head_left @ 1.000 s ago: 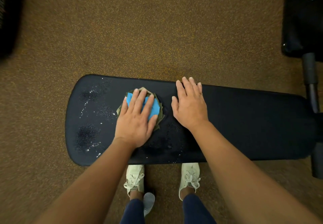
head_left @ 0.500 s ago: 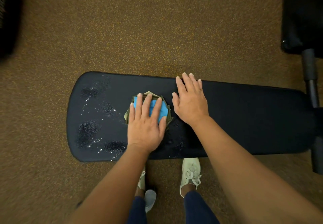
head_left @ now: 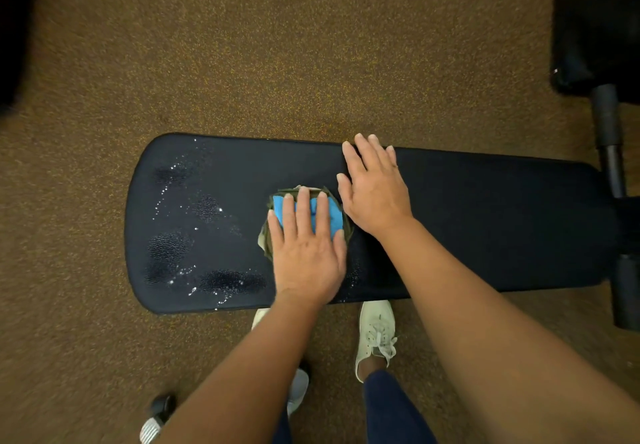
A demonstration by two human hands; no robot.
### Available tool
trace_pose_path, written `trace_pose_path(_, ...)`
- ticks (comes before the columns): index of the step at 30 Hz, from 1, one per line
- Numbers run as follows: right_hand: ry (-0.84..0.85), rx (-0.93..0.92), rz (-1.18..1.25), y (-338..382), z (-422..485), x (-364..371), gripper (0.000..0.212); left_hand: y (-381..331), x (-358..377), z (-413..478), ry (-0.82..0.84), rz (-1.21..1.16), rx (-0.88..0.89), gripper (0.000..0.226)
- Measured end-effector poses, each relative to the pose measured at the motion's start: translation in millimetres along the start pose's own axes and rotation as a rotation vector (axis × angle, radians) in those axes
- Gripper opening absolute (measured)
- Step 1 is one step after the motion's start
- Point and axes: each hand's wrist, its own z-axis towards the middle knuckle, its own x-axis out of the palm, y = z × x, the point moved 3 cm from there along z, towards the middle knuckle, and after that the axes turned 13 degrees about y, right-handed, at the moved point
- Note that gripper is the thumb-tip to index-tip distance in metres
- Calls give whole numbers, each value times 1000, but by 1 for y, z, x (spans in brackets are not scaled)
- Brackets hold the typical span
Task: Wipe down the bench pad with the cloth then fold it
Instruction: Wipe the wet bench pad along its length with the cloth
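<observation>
Left hand (head_left: 306, 253) flat, fingers straight, pressing cloth (head_left: 332, 215) mid bench pad (head_left: 485, 221); right hand (head_left: 375, 194) flat, bracing. Droplets sit toward pad's left end: sweep there with overlapping strokes.

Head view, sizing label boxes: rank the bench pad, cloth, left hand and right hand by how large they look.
1. bench pad, by far the largest.
2. left hand and right hand: they look alike, so unranked.
3. cloth: smallest as seen, though the left hand presses on it and hides most of it.
</observation>
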Motion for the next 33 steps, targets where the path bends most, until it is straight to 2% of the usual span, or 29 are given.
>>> trace_pose_path(2,1,-5,0,-1,-1,-1,57,-6,5,-7,38,31,38,61)
trace_pose_path(6,0,-40,-7,-7,-3,-2,56,28,-5,3,43,174,288,62)
trace_pose_path(9,-3,-68,-4,-10,-3,0,51,50,-15,23,-3,126,166,62)
trace_pose_path(11,-14,-76,-2,-12,-2,0,50,39,-14,25,-25,68,28,60)
trace_pose_path(13,-26,-81,-1,-13,-2,1,49,24,-9,17,-13,42,-25,61)
trace_pose_path(15,-33,-82,0,-12,-3,1,49,22,-4,8,26,78,52,61)
trace_pose_path(19,-25,-88,6,-13,-2,0,49,53,-14,13,56,183,320,63)
trace_pose_path(21,-29,-89,3,-13,-2,0,49,59,-16,23,36,173,273,63)
trace_pose_path(25,-34,-70,-7,-12,-3,3,52,28,-5,11,20,70,30,62)
trace_pose_path(26,-32,-67,-9,-11,-3,2,53,26,-2,7,31,80,48,62)
trace_pose_path(30,-30,-81,-7,-13,-3,2,53,52,-10,11,54,182,325,62)
trace_pose_path(31,-32,-81,-9,-13,-3,2,53,57,-12,16,42,171,315,62)
trace_pose_path(33,-30,-72,-8,-12,-3,3,52,55,-13,24,3,96,149,61)
